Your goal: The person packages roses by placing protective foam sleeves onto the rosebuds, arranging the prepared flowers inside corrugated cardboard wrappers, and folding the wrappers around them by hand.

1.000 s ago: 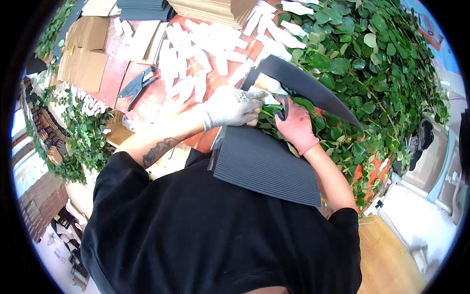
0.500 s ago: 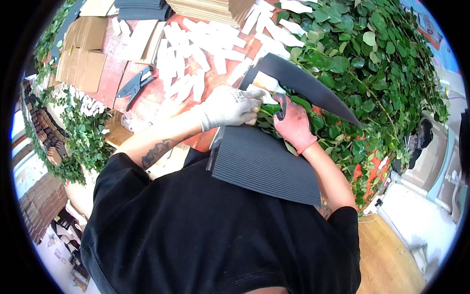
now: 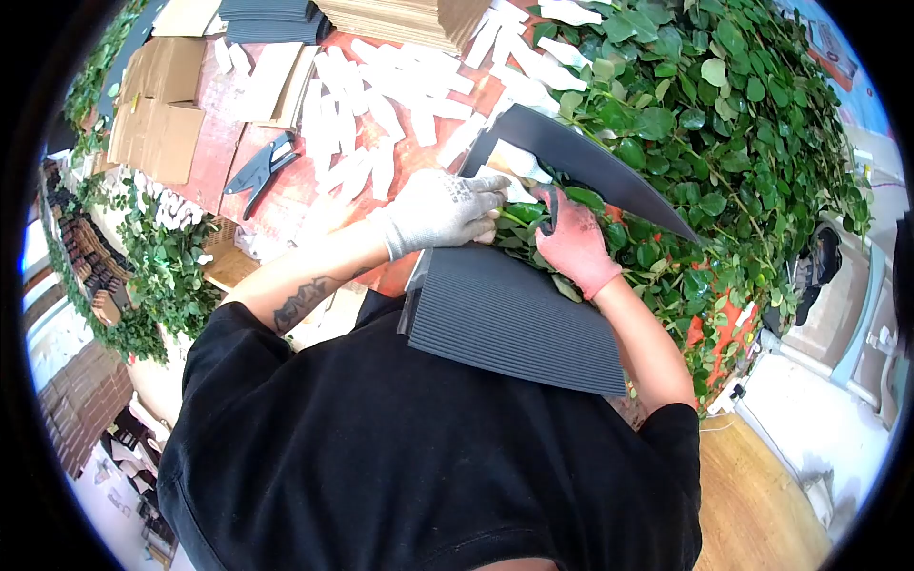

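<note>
One great heap of leaves (image 3: 733,124) is filling the right of the red table (image 3: 224,157) and spilling over its near side. Facing them, the person is wearing a black shirt (image 3: 409,438), its front meeting the near edge of a ribbed dark sheet (image 3: 514,319). Just beyond the hands, a smooth dark panel (image 3: 600,164) is curving along the heap; leaves and gloves are hiding whether it is joining the sheet. Cardboard (image 3: 157,114) is lying at the far left, with a black stack (image 3: 271,21) and a tan stack (image 3: 409,24) standing along the far side.

Between sheet and panel, a leafy bunch (image 3: 519,238) is lying at both hands. The grey-gloved left hand (image 3: 446,211) is resting at its left end, fingers lying together; the knuckles are hiding what, if anything, they are clamping. The pink-gloved right hand (image 3: 576,238) is touching the leaves with thumb and fingers bending inward; I can't make out whether they are pinching a stem.

Well apart from both hands, a stapler (image 3: 259,173) is resting on the table. White wraps (image 3: 384,116) are lying strewn beyond it, and two more are sitting against the panel, the nearer one just beside the left fingertips.
</note>
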Motion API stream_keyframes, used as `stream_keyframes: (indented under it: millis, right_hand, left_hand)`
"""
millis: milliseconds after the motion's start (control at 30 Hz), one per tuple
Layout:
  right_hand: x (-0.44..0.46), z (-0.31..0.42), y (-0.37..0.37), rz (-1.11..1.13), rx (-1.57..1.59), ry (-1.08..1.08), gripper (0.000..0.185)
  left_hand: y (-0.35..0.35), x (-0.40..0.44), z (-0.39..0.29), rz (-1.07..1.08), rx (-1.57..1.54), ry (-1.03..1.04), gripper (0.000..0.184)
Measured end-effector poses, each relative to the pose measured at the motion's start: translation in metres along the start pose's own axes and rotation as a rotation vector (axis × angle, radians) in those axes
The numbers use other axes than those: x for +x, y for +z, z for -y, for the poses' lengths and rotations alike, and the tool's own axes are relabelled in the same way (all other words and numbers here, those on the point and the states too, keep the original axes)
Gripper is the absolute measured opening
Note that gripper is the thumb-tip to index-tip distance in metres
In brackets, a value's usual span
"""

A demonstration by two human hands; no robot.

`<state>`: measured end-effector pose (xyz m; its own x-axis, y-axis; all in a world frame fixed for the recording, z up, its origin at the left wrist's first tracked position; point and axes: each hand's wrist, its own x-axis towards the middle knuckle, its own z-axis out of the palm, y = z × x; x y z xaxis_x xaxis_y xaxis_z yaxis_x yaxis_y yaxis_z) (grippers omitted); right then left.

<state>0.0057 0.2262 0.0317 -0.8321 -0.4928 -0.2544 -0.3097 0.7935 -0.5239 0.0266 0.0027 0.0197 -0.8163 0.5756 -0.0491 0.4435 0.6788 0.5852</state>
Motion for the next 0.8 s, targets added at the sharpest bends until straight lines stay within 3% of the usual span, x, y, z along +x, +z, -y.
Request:
stream_keyframes:
  millis: [67,600,800]
  right_hand:
    - [-0.001,0.003,-0.004,0.11,-0.015,0.126,0.04]
    - [0.006,-0.004,-0.001,0.061,0.091,-0.02,0.041]
    - [0.006,-0.009,0.002,0.129,-0.088,0.026,0.045]
  left_hand:
    - [-0.002,0.001,0.0,0.033,0.003,0.002,0.038]
    - [-0.004,0.002,-0.007,-0.019,0.005,-0.025,0.034]
    - [0.005,0.007,0.007,0.003,-0.032,-0.02,0.034]
